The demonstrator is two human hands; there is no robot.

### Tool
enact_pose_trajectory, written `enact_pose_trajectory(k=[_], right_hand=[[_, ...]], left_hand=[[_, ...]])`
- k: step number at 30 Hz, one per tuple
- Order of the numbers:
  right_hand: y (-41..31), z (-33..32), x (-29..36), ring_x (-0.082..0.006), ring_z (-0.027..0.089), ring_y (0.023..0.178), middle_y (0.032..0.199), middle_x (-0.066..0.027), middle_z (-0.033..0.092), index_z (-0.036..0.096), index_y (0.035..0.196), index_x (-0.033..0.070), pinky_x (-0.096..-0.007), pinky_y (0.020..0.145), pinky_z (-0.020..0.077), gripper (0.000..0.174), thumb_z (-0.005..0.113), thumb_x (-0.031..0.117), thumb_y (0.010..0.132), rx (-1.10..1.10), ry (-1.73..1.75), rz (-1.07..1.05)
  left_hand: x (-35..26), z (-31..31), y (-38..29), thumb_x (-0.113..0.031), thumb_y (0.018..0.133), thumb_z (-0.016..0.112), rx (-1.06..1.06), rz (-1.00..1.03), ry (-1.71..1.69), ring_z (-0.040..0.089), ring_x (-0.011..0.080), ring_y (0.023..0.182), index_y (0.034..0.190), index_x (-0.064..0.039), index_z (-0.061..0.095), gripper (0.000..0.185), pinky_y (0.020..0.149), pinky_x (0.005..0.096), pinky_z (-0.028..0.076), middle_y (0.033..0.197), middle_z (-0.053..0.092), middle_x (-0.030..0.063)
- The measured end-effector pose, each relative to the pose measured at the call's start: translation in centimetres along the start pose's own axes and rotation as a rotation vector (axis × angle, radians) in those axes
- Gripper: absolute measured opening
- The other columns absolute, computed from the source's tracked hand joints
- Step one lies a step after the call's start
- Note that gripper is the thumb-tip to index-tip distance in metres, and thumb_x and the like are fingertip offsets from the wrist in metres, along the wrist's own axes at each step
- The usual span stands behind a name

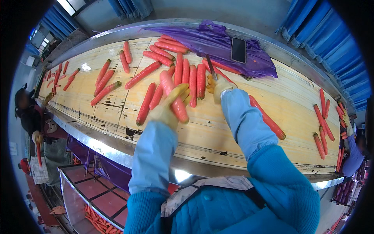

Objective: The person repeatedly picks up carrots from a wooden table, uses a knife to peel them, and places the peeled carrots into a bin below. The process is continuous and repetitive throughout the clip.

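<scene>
My left hand (172, 102), in a yellowish rubber glove, is closed around a carrot (175, 102) above the table's middle. My right hand (217, 84), gloved alike, grips a knife (211, 67) whose blade points away from me. Several carrots (201, 82) lie side by side between and beyond my hands. Another carrot (267, 117) rests beside my right forearm. Behind them a purple plastic bag (190, 36) partly covers some carrots, and a smartphone (238, 50) lies on it.
The long wooden tabletop (228, 140) has a raised metal rim. More carrots lie at its left and right. Below its near edge stands a bin frame (96, 190) with carrots underneath. One person (29, 114) is at the far left, another (352, 155) at the far right.
</scene>
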State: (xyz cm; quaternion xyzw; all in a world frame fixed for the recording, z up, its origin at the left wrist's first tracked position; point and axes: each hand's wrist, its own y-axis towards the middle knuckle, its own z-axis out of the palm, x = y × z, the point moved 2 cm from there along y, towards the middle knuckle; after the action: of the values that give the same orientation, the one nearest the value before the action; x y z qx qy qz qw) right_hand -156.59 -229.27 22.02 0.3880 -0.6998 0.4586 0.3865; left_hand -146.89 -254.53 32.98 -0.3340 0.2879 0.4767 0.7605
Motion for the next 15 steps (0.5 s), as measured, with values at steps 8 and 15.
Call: enact_pose_trajectory(k=[8, 15], right_hand=[[-1.5, 1.7, -1.7, -0.0226, 0.066, 0.101, 0.121, -0.0118, 0.068, 0.051, 0.146, 0.012, -0.0404, 0.079, 0.0557, 0.046, 0.057, 0.031, 0.105, 0.027, -0.041, -0.196], [-11.4, 4.3, 0.4, -0.0243, 0.066, 0.104, 0.129, -0.0157, 0.065, 0.045, 0.151, 0.005, -0.0401, 0.086, 0.0552, 0.057, 0.055, 0.04, 0.106, 0.31, 0.228, -0.177]], left_hand=[[3.3, -0.8, 9.3, -0.048, 0.088, 0.078, -0.086, -0.241, 0.605, 0.061, 0.0262, 0.122, 0.15, -0.01, 0.05, 0.078, 0.101, 0.0385, 0.049, 0.136, 0.061, 0.015], [3.3, -1.8, 3.4, -0.028, 0.091, 0.076, -0.016, -0.235, 0.171, 0.065, 0.0283, 0.114, 0.145, -0.007, 0.054, 0.062, 0.101, 0.0434, 0.053, 0.125, 0.067, 0.0117]])
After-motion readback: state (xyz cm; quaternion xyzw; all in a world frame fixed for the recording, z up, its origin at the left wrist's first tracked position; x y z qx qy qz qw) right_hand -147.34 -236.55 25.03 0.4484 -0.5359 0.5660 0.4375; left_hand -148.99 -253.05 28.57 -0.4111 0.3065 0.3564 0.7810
